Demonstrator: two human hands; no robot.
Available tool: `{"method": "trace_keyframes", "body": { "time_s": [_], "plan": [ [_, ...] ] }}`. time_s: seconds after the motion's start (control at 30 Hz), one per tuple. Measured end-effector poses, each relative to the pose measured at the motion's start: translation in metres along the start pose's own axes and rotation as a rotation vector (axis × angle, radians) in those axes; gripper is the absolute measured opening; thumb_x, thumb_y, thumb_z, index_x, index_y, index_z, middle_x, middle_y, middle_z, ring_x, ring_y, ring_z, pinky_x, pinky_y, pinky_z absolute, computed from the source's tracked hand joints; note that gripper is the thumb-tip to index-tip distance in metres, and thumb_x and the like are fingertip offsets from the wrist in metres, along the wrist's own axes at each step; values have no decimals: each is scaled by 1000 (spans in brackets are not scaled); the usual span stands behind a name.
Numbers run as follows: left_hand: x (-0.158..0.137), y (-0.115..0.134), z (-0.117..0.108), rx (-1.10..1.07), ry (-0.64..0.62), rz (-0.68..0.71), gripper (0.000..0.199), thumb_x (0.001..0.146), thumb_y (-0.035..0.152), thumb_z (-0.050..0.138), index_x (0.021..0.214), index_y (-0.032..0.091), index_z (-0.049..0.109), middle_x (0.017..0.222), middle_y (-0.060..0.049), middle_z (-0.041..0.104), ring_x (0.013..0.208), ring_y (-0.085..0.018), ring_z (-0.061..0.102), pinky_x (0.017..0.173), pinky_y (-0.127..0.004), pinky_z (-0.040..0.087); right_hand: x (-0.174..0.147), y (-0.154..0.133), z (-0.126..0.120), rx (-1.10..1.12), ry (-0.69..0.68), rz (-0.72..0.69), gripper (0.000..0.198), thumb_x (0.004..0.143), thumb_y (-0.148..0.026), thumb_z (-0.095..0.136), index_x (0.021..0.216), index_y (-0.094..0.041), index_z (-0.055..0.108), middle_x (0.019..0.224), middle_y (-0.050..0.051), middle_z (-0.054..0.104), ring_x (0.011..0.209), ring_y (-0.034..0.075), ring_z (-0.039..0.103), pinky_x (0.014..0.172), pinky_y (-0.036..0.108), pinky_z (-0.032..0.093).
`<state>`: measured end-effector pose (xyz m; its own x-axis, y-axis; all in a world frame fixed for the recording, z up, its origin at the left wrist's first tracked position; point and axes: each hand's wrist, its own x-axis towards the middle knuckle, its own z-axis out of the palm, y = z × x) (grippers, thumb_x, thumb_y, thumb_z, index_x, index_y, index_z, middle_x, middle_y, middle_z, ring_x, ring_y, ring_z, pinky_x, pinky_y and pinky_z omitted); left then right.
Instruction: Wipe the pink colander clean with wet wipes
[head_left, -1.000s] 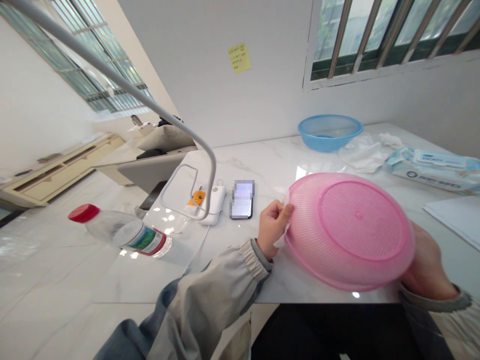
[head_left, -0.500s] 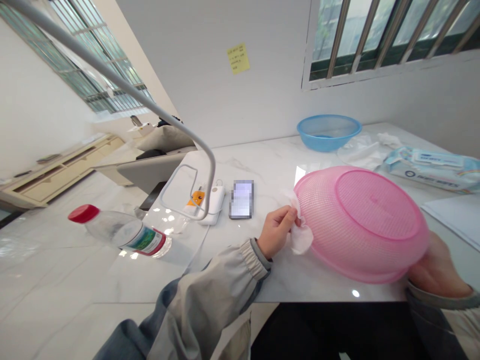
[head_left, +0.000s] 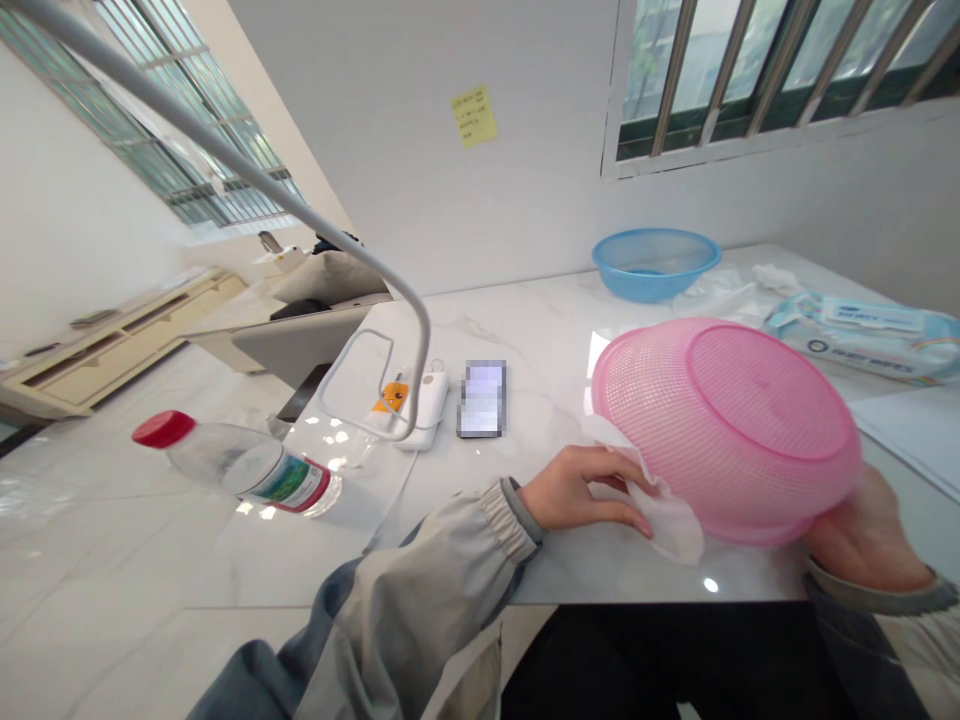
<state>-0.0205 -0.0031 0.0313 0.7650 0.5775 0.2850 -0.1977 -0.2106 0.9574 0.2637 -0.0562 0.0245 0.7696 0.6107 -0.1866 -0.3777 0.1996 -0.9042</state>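
A pink mesh basket (head_left: 660, 420) is tilted on its side above the white table, its round base facing up and to the right. My right hand (head_left: 870, 535) grips its rim at the lower right, fingers partly hidden behind it. Against the basket's lower left side, my left hand (head_left: 592, 490) holds a thin white wet wipe (head_left: 671, 520) between thumb and fingers. The wipe lies along the rim and hangs below the fingertips.
A blue basin (head_left: 656, 268) stands at the back by crumpled wipes (head_left: 720, 300) and a wet wipes pack (head_left: 870, 335). Left of my hands are a phone (head_left: 482, 400), a white power bank (head_left: 427, 410), a bent grey stand (head_left: 424, 340) and a water bottle (head_left: 247, 465). White paper (head_left: 911, 430) lies at right.
My left hand has slid down and right along the basket's rim with the wipe, its fingers now more spread. The basket has shifted slightly upward in my right hand.
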Motion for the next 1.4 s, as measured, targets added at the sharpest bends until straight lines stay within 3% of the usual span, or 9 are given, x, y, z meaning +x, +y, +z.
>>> {"method": "trace_keyframes", "body": {
  "time_s": [0.1,0.2,0.37,0.5,0.73,0.97,1.2,1.4],
  "plan": [
    [1,-4,-1,116,1,34,23,95,42,84,106,22,87,112,-14,84,106,-28,80,104,-43,61,-9,-7,8,20,72,79,27,86,-9,48,80,-24,71,100,3,78,100,18,73,128,38,43],
    [2,-7,-2,184,23,69,22,102,40,75,101,20,85,107,-13,86,104,-25,82,102,-38,63,-17,-12,16,17,126,124,24,80,-12,51,83,-23,72,101,4,80,104,20,73,132,43,40],
    [2,-12,-2,170,125,125,23,97,39,81,89,17,81,94,-11,86,90,-20,83,87,-29,65,-20,-12,18,-40,8,131,17,63,-26,66,79,-22,71,98,8,80,113,30,75,119,48,56],
    [2,-17,-1,114,220,51,36,92,50,85,81,17,79,88,-11,84,84,-21,82,79,-29,65,-17,-8,16,-63,-35,142,21,55,-27,74,75,-23,69,92,6,80,114,30,74,110,40,62],
    [3,-18,-2,134,291,57,36,92,50,85,77,18,81,76,-10,81,71,-18,77,69,-27,60,-18,-4,16,-22,-182,98,28,59,-34,85,83,-23,76,111,8,83,127,33,71,110,43,63],
    [5,-10,-3,199,326,235,29,97,39,81,75,20,80,74,-7,80,66,-15,73,68,-27,57,-16,0,13,-9,-233,103,30,60,-33,89,86,-24,79,112,6,84,133,33,69,111,43,63],
    [4,-14,-5,223,555,191,29,90,36,86,71,20,70,72,-2,74,69,-13,66,68,-26,51,-8,11,2,-64,-364,124,32,74,-41,88,100,-22,86,113,5,86,124,30,74,101,36,67],
    [4,-18,-8,219,781,130,24,80,22,79,81,22,54,73,6,58,65,-10,53,63,-22,42,-19,0,5,-34,-436,168,29,73,-43,91,97,-26,88,112,1,87,105,22,79,82,22,68]
  ]
}}
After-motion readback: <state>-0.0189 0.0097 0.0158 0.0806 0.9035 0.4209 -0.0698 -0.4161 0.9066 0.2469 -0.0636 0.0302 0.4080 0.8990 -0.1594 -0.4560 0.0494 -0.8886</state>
